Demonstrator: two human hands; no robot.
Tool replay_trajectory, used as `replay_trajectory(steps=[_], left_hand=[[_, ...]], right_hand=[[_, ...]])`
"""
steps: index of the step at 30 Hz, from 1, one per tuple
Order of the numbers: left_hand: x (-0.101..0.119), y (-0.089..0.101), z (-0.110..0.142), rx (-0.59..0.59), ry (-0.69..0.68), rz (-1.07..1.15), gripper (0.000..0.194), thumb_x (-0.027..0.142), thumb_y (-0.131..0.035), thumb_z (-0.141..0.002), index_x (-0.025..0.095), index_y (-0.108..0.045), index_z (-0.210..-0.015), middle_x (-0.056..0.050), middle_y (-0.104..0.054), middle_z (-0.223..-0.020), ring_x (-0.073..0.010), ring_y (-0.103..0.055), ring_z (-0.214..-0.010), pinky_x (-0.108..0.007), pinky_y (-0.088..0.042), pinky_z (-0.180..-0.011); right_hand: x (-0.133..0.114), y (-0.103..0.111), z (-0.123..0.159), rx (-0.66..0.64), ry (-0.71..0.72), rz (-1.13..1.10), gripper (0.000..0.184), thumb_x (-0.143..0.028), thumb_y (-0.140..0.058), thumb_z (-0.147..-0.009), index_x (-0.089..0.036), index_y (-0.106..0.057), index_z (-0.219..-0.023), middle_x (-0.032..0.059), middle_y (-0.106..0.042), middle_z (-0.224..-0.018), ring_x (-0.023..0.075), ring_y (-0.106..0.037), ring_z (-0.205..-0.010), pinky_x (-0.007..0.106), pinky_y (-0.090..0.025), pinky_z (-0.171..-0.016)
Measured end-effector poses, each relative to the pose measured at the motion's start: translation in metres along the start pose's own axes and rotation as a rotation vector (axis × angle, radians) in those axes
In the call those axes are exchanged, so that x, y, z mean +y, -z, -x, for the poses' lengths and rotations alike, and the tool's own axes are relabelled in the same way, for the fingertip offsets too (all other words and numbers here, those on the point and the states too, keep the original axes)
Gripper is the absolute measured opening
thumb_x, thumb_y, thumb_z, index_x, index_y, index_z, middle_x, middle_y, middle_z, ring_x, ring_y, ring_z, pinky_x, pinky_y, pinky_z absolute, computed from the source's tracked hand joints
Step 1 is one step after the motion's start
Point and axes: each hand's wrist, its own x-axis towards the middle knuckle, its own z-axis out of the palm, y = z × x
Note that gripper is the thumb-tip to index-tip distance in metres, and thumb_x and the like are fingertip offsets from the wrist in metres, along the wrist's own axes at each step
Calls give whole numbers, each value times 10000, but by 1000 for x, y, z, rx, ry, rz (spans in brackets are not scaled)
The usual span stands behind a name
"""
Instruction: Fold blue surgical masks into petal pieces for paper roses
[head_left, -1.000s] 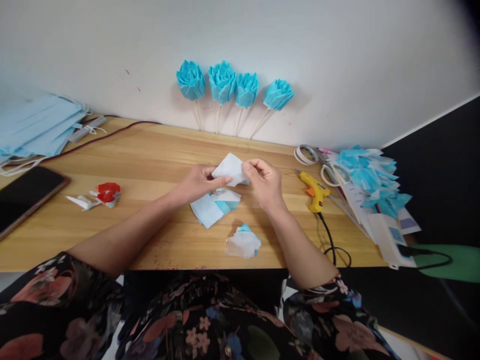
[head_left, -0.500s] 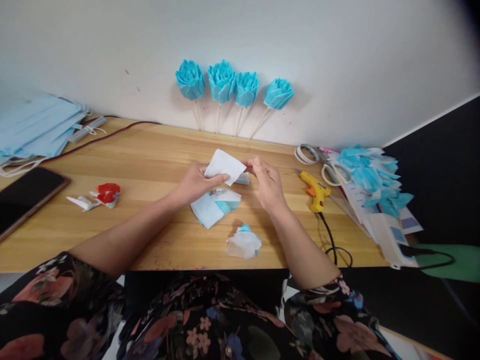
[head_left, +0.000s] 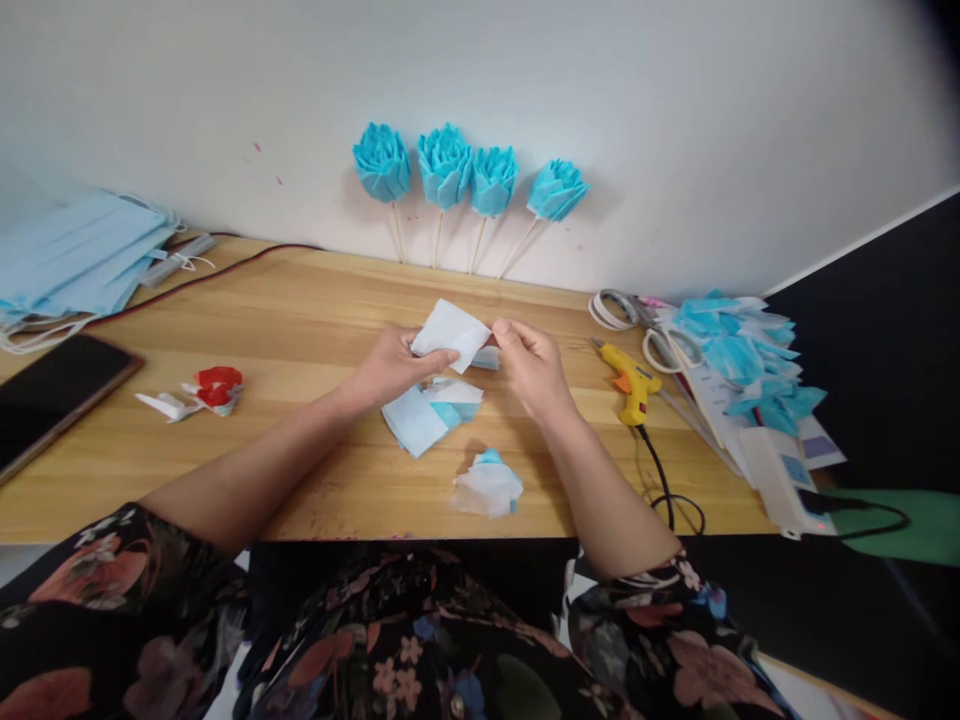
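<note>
My left hand (head_left: 391, 364) and my right hand (head_left: 531, 366) both pinch a small white square of mask fabric (head_left: 448, 333) above the wooden table (head_left: 300, 320). The left fingers grip its lower left edge, the right fingers its right corner. Under the hands lies a little heap of white and blue fabric pieces (head_left: 429, 408). A crumpled white and blue piece (head_left: 487, 486) rests nearer the front edge.
Several blue fabric flowers on sticks (head_left: 465, 178) lean on the wall. A yellow glue gun (head_left: 632, 381), scissors (head_left: 664, 345), tape rolls (head_left: 611, 308) and blue scraps (head_left: 739, 350) lie right. Face masks (head_left: 71, 255), a phone (head_left: 52, 390) and red and white scraps (head_left: 206, 390) lie left.
The white square was tilted and flattened between my hands. My right hand shifted its pinch to the square's right corner.
</note>
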Motion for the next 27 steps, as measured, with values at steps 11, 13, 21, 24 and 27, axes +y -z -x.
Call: replay_trajectory(steps=[11,13,21,24,27], left_hand=[[-2,0,0,54,14,36,295,388,-766,-708,134,-617,-684,-4,-602,-643,-102,-516,-572,-224,-387,-525],[-1,0,0,58,36,27,292,381,-768,-707,134,-614,-675,0,-595,-631,-98,-507,-558,-222,-379,-515],[3,-1,2,15,90,16,287,376,-754,-700,146,-586,-662,10,-563,-599,-91,-478,-519,-213,-348,-472],[1,0,1,11,83,9,297,394,-750,-697,146,-588,-670,6,-568,-606,-94,-482,-523,-216,-361,-480],[-3,0,1,-18,47,-36,309,419,-731,-709,147,-590,-674,-2,-582,-620,-102,-496,-543,-218,-366,-490]], right_hand=[[-7,0,-1,-6,-22,-94,491,-642,-648,-846,-292,-701,-1187,32,-744,-1011,198,-692,-996,414,-545,-978],[-8,0,0,-27,5,-86,492,-598,-696,-825,-298,-684,-1215,42,-737,-1088,207,-684,-1035,413,-550,-972],[-4,-2,0,2,38,-30,405,-405,-717,-836,-278,-680,-1220,6,-733,-947,160,-672,-858,360,-564,-882],[-6,-1,0,19,55,-32,388,-431,-694,-854,-279,-684,-1211,26,-750,-1066,179,-687,-980,371,-555,-937],[-9,0,1,1,71,-32,390,-488,-664,-879,-290,-686,-1214,36,-746,-1163,196,-683,-1085,381,-549,-971]])
